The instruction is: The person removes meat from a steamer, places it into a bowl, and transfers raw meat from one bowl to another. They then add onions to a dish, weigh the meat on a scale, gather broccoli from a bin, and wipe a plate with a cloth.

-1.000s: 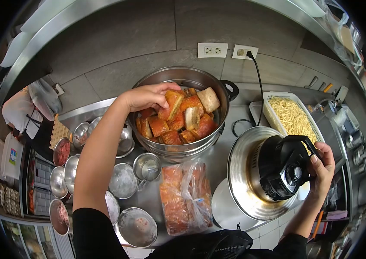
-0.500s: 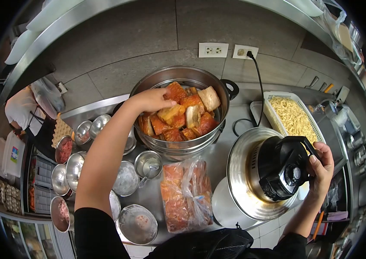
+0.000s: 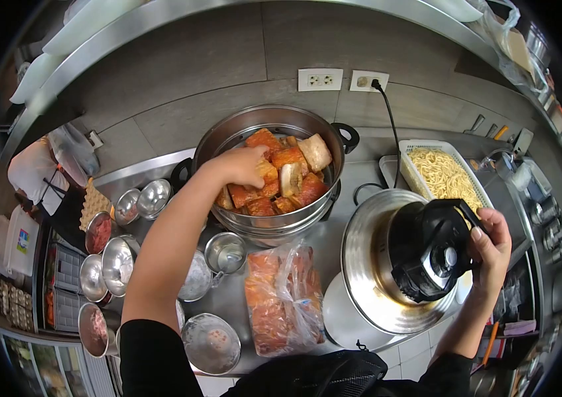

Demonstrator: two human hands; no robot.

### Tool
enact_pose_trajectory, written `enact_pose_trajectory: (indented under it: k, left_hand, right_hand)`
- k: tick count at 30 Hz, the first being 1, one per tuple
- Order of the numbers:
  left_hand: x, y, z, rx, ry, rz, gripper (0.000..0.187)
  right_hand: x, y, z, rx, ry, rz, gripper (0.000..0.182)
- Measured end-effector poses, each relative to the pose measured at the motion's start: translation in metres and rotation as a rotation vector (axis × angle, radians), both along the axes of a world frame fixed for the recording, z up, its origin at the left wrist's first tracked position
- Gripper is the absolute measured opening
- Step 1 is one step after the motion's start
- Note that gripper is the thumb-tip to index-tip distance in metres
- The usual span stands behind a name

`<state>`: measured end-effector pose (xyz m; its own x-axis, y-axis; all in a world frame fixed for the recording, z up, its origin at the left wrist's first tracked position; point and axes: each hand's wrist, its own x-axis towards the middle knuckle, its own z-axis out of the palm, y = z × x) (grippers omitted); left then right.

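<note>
My left hand (image 3: 241, 165) reaches into a wide steel pot (image 3: 228, 135) heaped with browned, thick-cut pork pieces (image 3: 287, 155). Its fingers are curled over a golden-brown piece of pork (image 3: 267, 172) on the left of the heap; the fingertips are partly hidden. My right hand (image 3: 491, 245) grips the black handle of a dial-fitted appliance lid (image 3: 377, 291), a wide steel disc under a black motor-like housing. This lid is tilted and held over the counter's right side. Below the pot lies a clear plastic bag of browned pork slabs (image 3: 281, 301), knotted at its middle.
Several steel bowls (image 3: 211, 343), some with minced meat, crowd the left. A steel cup (image 3: 225, 253) stands below the pot. At right is a white basket of noodles (image 3: 443, 175). A black power cord (image 3: 392, 126) runs down from the wall. Another person (image 3: 39, 169) stands far left.
My left hand has shifted slightly right and down over the pork, covering more of the golden piece. The right hand keeps its hold on the lid. The whole view has shifted slightly.
</note>
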<state>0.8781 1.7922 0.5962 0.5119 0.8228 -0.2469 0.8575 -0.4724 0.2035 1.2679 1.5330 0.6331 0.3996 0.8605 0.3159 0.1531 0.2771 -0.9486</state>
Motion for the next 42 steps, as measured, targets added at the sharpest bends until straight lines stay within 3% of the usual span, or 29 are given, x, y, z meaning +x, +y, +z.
enact_pose_trajectory:
  k: [1, 4, 8, 9, 11, 18, 21, 26, 33, 39, 42]
  left_hand:
    - [-0.004, -0.003, 0.003, 0.003, -0.002, -0.007, 0.09]
    - [-0.023, -0.021, 0.019, 0.0, -0.469, -0.05, 0.085]
    - [-0.046, -0.088, 0.045, 0.012, -0.747, 0.004, 0.082]
    - [-0.057, -0.105, 0.041, 0.018, -0.75, 0.012, 0.082]
    - [-0.081, -0.144, 0.028, -0.042, -1.148, 0.118, 0.082]
    - [-0.184, -0.307, -0.057, -0.143, -1.686, 0.641, 0.079]
    - [-0.221, -0.384, -0.099, -0.044, -1.716, 0.843, 0.077]
    - [-0.245, -0.489, -0.117, 0.255, -1.576, 1.099, 0.075]
    - [-0.231, -0.516, -0.12, 0.153, -2.045, 1.016, 0.081]
    - [-0.234, -0.499, -0.126, 0.026, -2.179, 0.905, 0.079]
    - [-0.235, -0.492, -0.131, -0.059, -2.234, 0.829, 0.078]
  right_hand:
    - [-0.003, 0.003, 0.007, 0.035, -0.004, 0.008, 0.034]
    - [-0.007, 0.02, 0.031, 0.123, -0.008, 0.043, 0.033]
    - [-0.053, 0.059, 0.078, 0.148, -0.017, 0.161, 0.032]
    - [-0.07, 0.07, 0.088, 0.143, -0.041, 0.196, 0.031]
    - [-0.097, 0.099, 0.1, 0.112, -0.057, 0.285, 0.028]
    - [-0.185, 0.21, 0.087, 0.034, -0.123, 0.401, 0.023]
    - [-0.217, 0.237, 0.077, 0.005, -0.157, 0.373, 0.02]
    - [-0.254, 0.264, 0.064, 0.065, -0.181, 0.333, 0.022]
    - [-0.267, 0.262, 0.064, -0.002, -0.069, 0.396, 0.02]
    - [-0.254, 0.272, 0.053, 0.016, 0.186, 0.385, 0.023]
    - [-0.26, 0.266, 0.05, 0.022, 0.159, 0.332, 0.024]
